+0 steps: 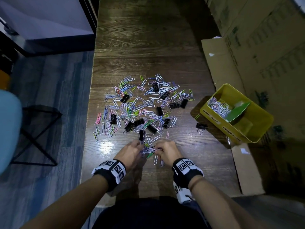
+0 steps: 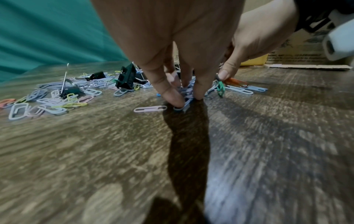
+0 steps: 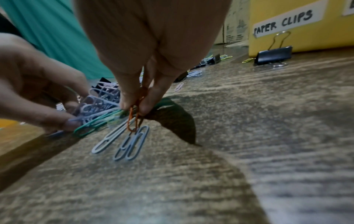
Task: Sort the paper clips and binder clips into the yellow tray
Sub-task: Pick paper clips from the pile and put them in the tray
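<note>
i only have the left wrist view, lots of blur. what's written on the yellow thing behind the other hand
Observer: The right wrist view shows a label reading PAPER CLIPS on the yellow tray.
Operator: anything in the tray yet
Observer: Yes. From the head view, a heap of paper clips lies in its far compartment.
Operator: any binder clips in it
Observer: None visible. One black binder clip stands on the table just outside the tray's labelled wall.
Operator: what's the right hand holding
Observer: The right hand pinches an orange paper clip with a few pale ones hanging from it.
</note>
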